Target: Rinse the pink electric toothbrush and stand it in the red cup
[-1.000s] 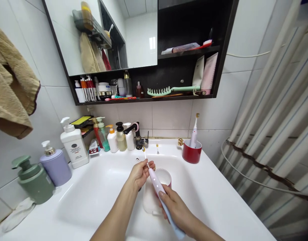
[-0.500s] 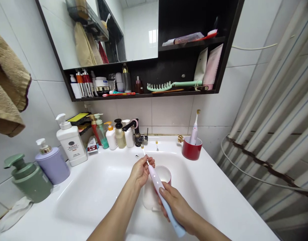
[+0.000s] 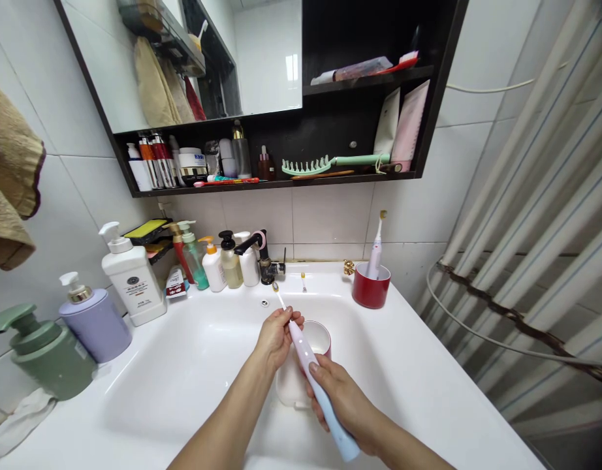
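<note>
A pink-to-blue electric toothbrush handle (image 3: 323, 393) slants over the white sink (image 3: 183, 365), with my right hand (image 3: 341, 399) wrapped round its middle. At its upper end, my left hand (image 3: 276, 336) pinches the white brush head (image 3: 279, 296), whose bristles point toward the faucet. The head meets the top of the handle; my left fingers partly hide the joint. Beneath my hands in the basin are a red cup with a white inside (image 3: 318, 339) and a whitish container (image 3: 290, 385), both partly hidden.
A black faucet (image 3: 264, 261) stands at the sink's back, near a small loose brush head (image 3: 303, 282). A red cup (image 3: 371, 289) at the right holds another toothbrush (image 3: 375, 254). Pump bottles line the left and back. A dark shelf (image 3: 360, 177) hangs above.
The brush head has come down against the handle, so the metal shaft that showed between them is now covered. The camera view has shifted slightly.
</note>
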Demonstrator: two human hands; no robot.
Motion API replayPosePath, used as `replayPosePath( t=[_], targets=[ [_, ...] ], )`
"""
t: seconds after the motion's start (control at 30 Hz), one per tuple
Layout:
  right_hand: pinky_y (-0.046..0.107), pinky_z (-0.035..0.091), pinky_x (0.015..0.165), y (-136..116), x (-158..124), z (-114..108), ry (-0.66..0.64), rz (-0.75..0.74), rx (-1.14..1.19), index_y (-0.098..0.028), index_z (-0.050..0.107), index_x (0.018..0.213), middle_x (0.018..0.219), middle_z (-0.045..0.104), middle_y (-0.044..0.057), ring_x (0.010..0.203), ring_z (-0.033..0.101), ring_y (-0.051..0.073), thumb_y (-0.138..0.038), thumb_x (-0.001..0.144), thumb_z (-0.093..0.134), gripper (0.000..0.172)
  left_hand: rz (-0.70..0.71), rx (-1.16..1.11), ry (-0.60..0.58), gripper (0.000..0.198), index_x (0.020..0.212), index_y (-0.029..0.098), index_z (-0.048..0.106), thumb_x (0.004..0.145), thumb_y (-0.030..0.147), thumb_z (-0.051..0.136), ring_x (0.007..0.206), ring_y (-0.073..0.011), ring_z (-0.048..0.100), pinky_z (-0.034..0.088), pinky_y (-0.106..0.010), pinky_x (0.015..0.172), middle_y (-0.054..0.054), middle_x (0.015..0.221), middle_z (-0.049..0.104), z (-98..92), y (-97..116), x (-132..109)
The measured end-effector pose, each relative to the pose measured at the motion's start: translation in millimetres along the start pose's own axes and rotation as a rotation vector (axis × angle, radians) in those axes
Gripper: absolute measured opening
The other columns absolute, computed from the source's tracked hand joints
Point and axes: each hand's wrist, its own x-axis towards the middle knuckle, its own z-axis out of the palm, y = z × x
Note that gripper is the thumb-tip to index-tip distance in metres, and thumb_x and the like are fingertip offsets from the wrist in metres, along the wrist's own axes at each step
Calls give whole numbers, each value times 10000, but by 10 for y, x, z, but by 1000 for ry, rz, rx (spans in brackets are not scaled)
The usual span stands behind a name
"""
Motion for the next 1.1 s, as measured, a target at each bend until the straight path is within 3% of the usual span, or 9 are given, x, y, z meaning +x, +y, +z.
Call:
replayPosePath(
  t=[0.13,0.3,0.5,0.73,0.9,1.1],
  targets=[
    [163,262,319,13,0,7,-25,-31,24,-189,362,767,589,419,-43,350,368,27,-432,700,323,255,5,23,-10,117,639,113,449,688,219,441,494,-96,527,424,-211,517,-31,538,523,32,35,-38],
    [164,267,325,44,19,30,38,-133,-70,-190,359,834,554,406,-51,352,371,34,-420,688,368,273,38,75,-26,138,625,116,440,693,236,425,477,-95,520,414,-212,505,-34,528,528,68,17,-83],
    [160,263,320,12,19,36,-12,-76,18,-182,363,758,568,393,-48,352,353,27,-432,715,295,263,8,95,-51,137,616,120,433,675,244,440,486,-102,519,416,-232,528,-33,536,531,85,-53,-106],
    [172,292,358,23,16,36,66,-187,-85,-182,363,782,551,395,-51,361,359,31,-420,689,370,256,49,127,-80,157,608,125,430,672,268,435,466,-99,503,407,-239,513,-28,513,524,92,-48,-115],
    [171,274,343,17,-3,32,-29,-76,38,-192,362,745,580,399,-45,360,352,31,-477,686,318,294,29,91,-84,155,598,132,418,659,271,447,450,-90,492,404,-239,513,-9,497,506,96,-54,-117],
    [173,276,348,20,18,49,35,-167,-34,-184,365,754,540,387,-54,352,350,32,-453,679,363,279,81,159,-68,151,597,133,413,647,268,456,439,-92,486,397,-236,500,-8,483,507,118,-61,-114]
  ],
)
